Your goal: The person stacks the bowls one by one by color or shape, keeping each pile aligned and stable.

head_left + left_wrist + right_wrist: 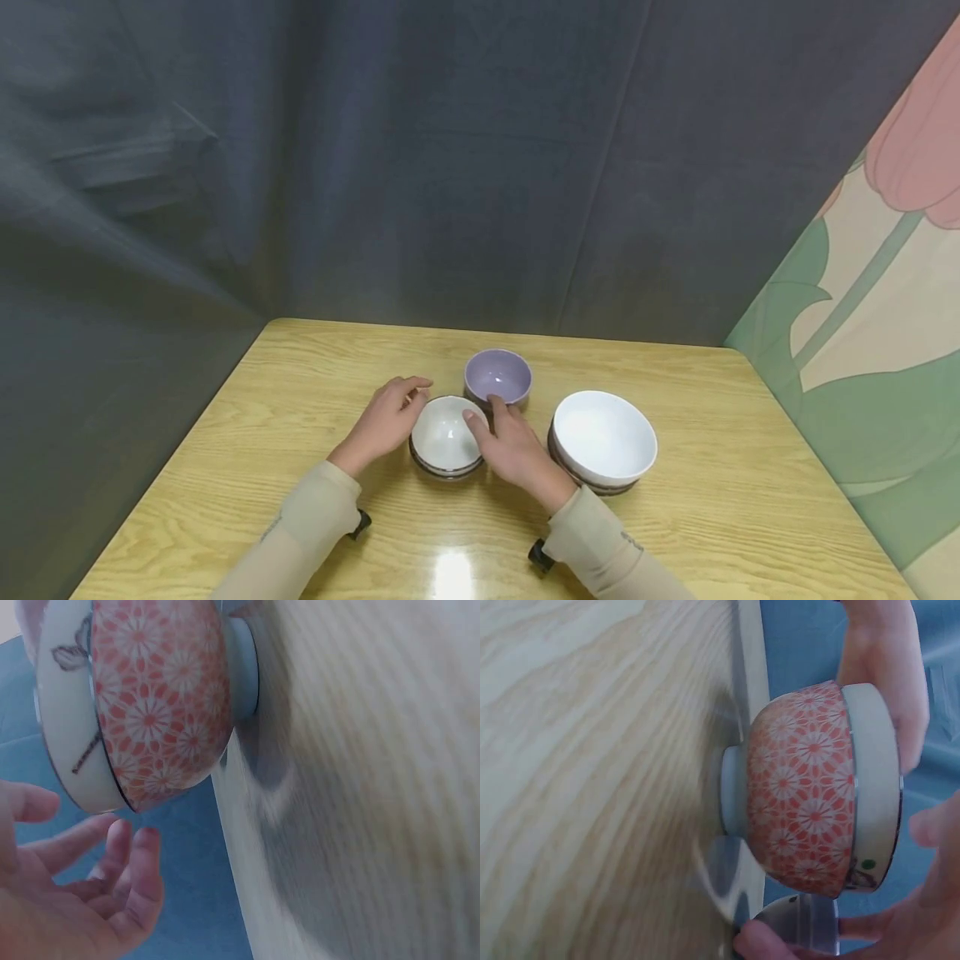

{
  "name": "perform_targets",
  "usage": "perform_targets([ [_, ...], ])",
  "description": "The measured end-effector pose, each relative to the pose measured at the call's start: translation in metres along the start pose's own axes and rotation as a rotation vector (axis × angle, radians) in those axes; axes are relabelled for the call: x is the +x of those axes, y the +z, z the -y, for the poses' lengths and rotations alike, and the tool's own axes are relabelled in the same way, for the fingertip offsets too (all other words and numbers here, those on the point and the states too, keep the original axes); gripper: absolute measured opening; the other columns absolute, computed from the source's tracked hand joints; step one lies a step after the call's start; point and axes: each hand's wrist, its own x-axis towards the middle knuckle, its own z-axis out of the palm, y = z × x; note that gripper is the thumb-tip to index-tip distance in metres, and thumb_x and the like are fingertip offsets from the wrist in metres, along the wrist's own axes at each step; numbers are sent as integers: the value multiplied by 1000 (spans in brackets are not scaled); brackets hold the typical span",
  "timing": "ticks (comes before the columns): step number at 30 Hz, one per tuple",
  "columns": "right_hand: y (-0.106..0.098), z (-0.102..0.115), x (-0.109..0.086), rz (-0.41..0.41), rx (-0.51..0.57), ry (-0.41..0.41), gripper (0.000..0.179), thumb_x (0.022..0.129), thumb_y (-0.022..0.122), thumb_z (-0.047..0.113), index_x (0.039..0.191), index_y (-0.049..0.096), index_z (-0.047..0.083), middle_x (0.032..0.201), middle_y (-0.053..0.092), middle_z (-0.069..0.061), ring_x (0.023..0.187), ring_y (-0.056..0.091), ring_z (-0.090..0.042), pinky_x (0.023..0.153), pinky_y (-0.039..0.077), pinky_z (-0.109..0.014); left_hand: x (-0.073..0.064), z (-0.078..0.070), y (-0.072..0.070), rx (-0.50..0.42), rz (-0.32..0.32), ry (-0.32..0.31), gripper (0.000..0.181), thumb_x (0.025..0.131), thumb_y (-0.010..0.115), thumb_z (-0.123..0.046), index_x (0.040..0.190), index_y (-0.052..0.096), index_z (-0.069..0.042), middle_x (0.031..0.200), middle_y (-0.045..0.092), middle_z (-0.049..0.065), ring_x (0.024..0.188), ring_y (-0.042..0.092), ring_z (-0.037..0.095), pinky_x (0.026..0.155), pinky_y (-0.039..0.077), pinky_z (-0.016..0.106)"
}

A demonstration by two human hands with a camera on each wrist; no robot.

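A cream-lined bowl (447, 435) sits nested in a bowl with a red flower pattern (161, 690), which stands on the table on its pale foot. Beside the stack's left rim, my left hand (386, 417) has its fingers loosely bent with nothing in them. My right hand (517, 450) is at the right side of the stack, its thumb over the cream rim and apart from the fingers. Its fingertips lie close to the purple bowl (498, 373), just behind the stack. In the right wrist view these fingers overlap the purple bowl (799, 919).
To the right stands a large white bowl (603, 437) nested in a darker bowl (557, 450). The wooden table (315, 358) meets dark cloth (480, 208) at the back and left. A flower-patterned cloth (885, 358) hangs along the right side.
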Motion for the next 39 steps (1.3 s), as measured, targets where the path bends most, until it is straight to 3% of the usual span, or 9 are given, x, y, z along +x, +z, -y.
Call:
perform_targets([
  [5, 2, -4, 2, 3, 10, -48, 79, 100, 38, 62, 152, 36, 2, 151, 42, -24, 139, 41, -42, 111, 36, -58, 14, -1, 3, -84, 92, 40, 42, 107, 41, -29, 143, 56, -14, 131, 63, 11, 117, 61, 29, 99, 49, 51],
  [11, 5, -7, 2, 40, 38, -96, 81, 100, 39, 63, 155, 32, 4, 153, 40, -22, 140, 40, -39, 111, 35, -59, 26, 4, 6, -123, 253, 30, 52, 108, 35, -42, 150, 48, -15, 153, 46, 6, 141, 42, 31, 115, 32, 54],
  [17, 6, -10, 3, 72, 43, -131, 81, 100, 39, 63, 157, 28, 6, 156, 36, -22, 143, 36, -38, 113, 33, -58, 31, 12, 3, -105, 298, 26, 55, 107, 32, -48, 151, 46, -17, 156, 42, 4, 147, 33, 28, 119, 25, 51],
  [23, 4, -8, 4, 90, 63, -158, 82, 100, 42, 60, 159, 22, 7, 159, 29, -24, 146, 30, -38, 115, 29, -59, 36, 13, -1, -74, 282, 29, 50, 107, 31, -41, 150, 47, -21, 154, 45, 3, 142, 41, 28, 116, 32, 52],
  [29, 5, -9, 2, 72, 51, -180, 84, 99, 44, 60, 160, 19, 8, 160, 26, -22, 145, 31, -38, 115, 30, -58, 36, 17, -5, -33, 231, 16, 46, 108, 31, -34, 146, 47, -15, 146, 53, 9, 132, 52, 31, 110, 40, 53],
  [34, 6, -11, 0, 37, 59, -225, 79, 101, 46, 54, 159, 22, 7, 156, 33, -22, 142, 37, -38, 113, 33, -57, 35, 21, -6, 8, 133, 7, 39, 108, 36, -30, 135, 53, -9, 120, 66, 12, 106, 64, 26, 92, 51, 47],
  [39, 7, -14, -3, 4, 70, -268, 67, 102, 49, 42, 156, 32, 6, 148, 43, -20, 137, 44, -35, 111, 37, -55, 34, 26, -5, 13, 45, -45, 30, 107, 40, -28, 124, 55, -8, 96, 68, 10, 75, 62, 16, 70, 51, 35],
])
